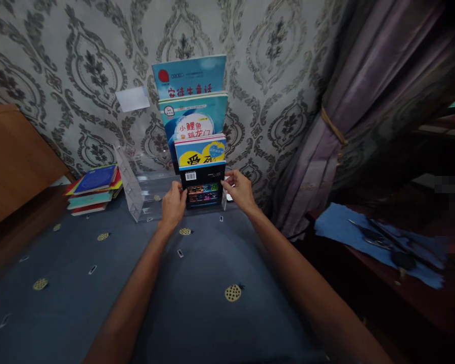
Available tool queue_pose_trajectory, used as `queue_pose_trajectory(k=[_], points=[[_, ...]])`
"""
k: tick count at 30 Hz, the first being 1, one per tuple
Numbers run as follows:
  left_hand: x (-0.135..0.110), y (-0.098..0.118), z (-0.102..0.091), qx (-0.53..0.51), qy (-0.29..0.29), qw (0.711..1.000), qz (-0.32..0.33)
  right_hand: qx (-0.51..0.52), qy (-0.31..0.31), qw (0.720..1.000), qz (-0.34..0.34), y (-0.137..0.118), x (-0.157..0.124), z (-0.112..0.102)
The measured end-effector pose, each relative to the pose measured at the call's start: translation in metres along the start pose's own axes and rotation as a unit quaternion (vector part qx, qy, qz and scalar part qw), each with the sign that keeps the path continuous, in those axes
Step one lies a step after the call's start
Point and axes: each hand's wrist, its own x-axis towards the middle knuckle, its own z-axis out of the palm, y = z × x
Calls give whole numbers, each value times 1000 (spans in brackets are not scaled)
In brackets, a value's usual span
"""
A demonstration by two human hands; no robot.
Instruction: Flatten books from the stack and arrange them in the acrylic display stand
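Note:
A clear tiered book rack stands against the wall, with books in the right part of its tiers. In the lowest tier is a black book, with a barcode and rows of small colour pictures facing me. My left hand has its fingers curled at the book's left edge. At the right edge, the thumb and fingers of my right hand close on the book's side. Behind it rise a yellow and blue book, a teal book and a blue book at the top.
Left of the rack lies a stack of colourful books. The table bears a dark blue patterned cloth. A wooden panel is at far left. On the right are a tied curtain and a blue cloth with scissors on it.

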Motion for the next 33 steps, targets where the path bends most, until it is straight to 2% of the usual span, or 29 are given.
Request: queue_pose_trajectory(k=[9, 26, 30, 33], points=[[-2, 12, -12, -11, 30, 999, 4, -9, 29, 999, -34, -25, -2, -8], [-8, 23, -15, 20, -18, 1000, 0, -12, 63, 997, -47, -56, -6, -19], [-12, 22, -16, 12, -24, 1000, 4, -25, 93, 994, -55, -64, -8, -22], [-17, 20, -20, 2, -36, 999, 8, -40, 125, 987, -87, -74, -10, -24]])
